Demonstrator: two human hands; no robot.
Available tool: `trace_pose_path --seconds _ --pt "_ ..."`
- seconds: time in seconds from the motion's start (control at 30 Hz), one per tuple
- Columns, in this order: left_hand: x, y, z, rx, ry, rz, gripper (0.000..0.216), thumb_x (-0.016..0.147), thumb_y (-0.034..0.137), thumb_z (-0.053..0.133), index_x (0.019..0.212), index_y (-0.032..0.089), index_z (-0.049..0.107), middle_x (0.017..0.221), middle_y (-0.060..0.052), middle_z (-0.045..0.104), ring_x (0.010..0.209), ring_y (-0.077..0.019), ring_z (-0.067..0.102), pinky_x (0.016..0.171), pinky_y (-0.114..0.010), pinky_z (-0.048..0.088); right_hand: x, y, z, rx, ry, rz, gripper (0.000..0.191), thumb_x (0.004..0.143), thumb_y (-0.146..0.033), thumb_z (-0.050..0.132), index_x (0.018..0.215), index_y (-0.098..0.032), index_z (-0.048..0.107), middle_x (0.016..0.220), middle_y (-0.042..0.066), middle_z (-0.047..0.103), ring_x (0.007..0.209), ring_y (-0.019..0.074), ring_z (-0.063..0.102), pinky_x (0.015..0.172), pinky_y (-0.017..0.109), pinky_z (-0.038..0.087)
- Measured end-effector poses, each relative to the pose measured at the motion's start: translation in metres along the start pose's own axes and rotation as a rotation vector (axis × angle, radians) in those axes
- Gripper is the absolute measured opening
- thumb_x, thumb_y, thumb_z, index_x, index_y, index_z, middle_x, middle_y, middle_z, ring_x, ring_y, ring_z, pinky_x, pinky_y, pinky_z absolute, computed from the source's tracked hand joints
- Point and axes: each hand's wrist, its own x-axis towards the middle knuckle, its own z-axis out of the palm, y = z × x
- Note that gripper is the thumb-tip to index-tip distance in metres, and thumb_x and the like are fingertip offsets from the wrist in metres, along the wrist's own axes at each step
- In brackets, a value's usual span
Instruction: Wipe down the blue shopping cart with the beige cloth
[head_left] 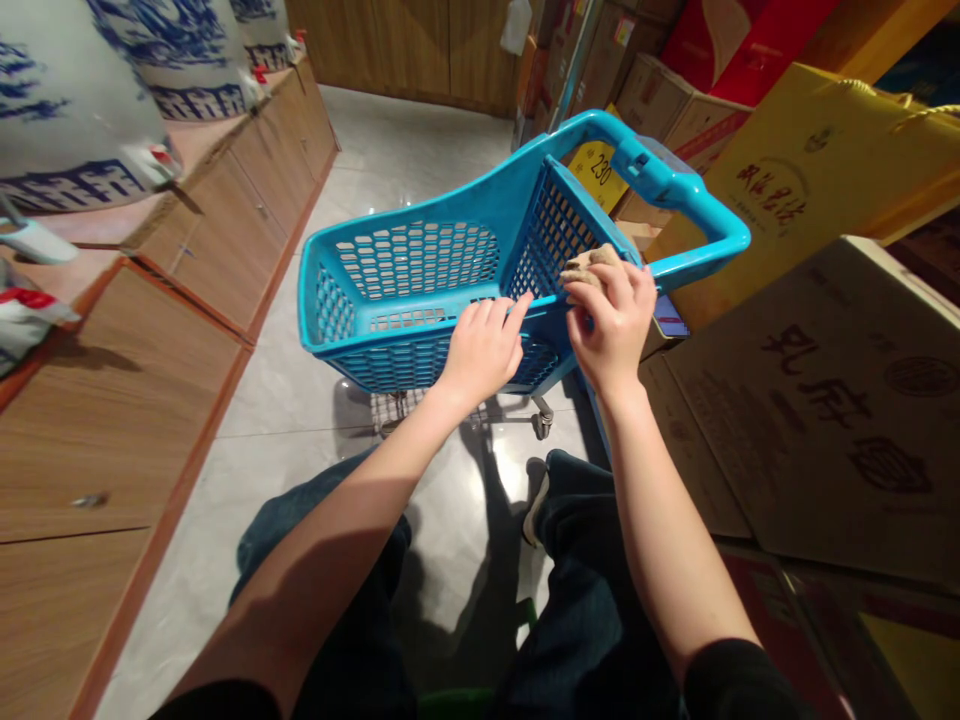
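Note:
A blue plastic shopping cart (420, 270) with latticed sides stands sideways in front of me. My left hand (486, 348) lies on the near rim, its fingers curled over the edge and its index finger pointing toward the cart's handle end. Farther right along that rim, close to the handle, my right hand (613, 318) is closed on a crumpled tan cloth (589, 265). The cloth sits at the corner where the folding lattice panel (551, 230) meets the side. The blue handle (720, 235) is just beyond my right hand.
Wooden cabinets (217, 220) line the left, with large white-and-blue printed containers (67, 110) on top. Cardboard boxes (840, 400), a yellow gift bag (787, 190) and a yellow price sign (596, 172) crowd the right. My legs are close below the cart on the tiled floor (262, 400).

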Motion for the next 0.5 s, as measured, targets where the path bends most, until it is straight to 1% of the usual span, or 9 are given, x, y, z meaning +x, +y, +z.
trace_pose_path --seconds 0.07,0.13,0.27,0.33,0.43,0.5 --pt "0.0 0.0 0.001 -0.001 0.006 0.0 0.06 0.105 0.022 0.044 0.164 0.012 0.047 0.139 -0.02 0.068 0.126 -0.0338 0.063 0.108 -0.047 0.047 0.001 0.006 -0.002 -0.032 0.064 0.042 0.026 0.094 -0.019 0.058 0.111 -0.028 0.075 0.128 0.011 0.073 0.132 0.0354 0.057 0.12 0.069 0.042" --pt "0.0 0.001 0.001 0.002 0.014 0.003 0.06 0.105 0.022 0.044 0.164 0.012 0.047 0.139 -0.02 0.068 0.126 -0.0335 0.062 0.108 -0.047 0.047 0.001 0.005 -0.002 -0.04 0.064 0.053 0.027 0.093 -0.018 0.056 0.11 -0.028 0.075 0.128 0.012 0.072 0.133 0.0356 0.057 0.116 0.067 0.046" --pt "0.0 0.001 0.002 0.013 0.01 0.005 0.059 0.106 0.023 0.041 0.163 0.01 0.048 0.141 -0.021 0.067 0.126 -0.034 0.062 0.108 -0.047 0.047 -0.001 -0.01 0.003 0.004 -0.096 -0.01 0.027 0.092 -0.015 0.058 0.107 -0.028 0.076 0.127 0.01 0.075 0.135 0.0329 0.055 0.115 0.058 0.051" --pt "0.0 0.002 0.001 0.008 0.0 0.005 0.059 0.107 0.023 0.041 0.164 0.01 0.047 0.142 -0.022 0.066 0.126 -0.0347 0.062 0.109 -0.048 0.047 0.001 -0.008 0.001 0.01 -0.117 -0.019 0.027 0.093 -0.015 0.058 0.106 -0.029 0.076 0.126 0.009 0.075 0.132 0.032 0.057 0.116 0.057 0.05" --pt "0.0 0.002 -0.001 0.005 -0.01 0.006 0.061 0.106 0.022 0.043 0.166 0.01 0.046 0.143 -0.022 0.066 0.13 -0.035 0.062 0.111 -0.048 0.047 0.005 0.009 -0.004 -0.019 -0.015 0.04 0.026 0.092 -0.017 0.058 0.107 -0.028 0.077 0.127 0.01 0.073 0.129 0.0344 0.057 0.12 0.066 0.042" --pt "0.0 0.002 -0.002 0.01 -0.013 0.008 0.061 0.106 0.022 0.043 0.166 0.009 0.045 0.144 -0.021 0.066 0.132 -0.0348 0.061 0.112 -0.048 0.046 0.006 0.018 -0.006 -0.021 0.044 0.092 0.027 0.092 -0.018 0.057 0.108 -0.028 0.077 0.129 0.011 0.071 0.13 0.0364 0.055 0.119 0.069 0.04"
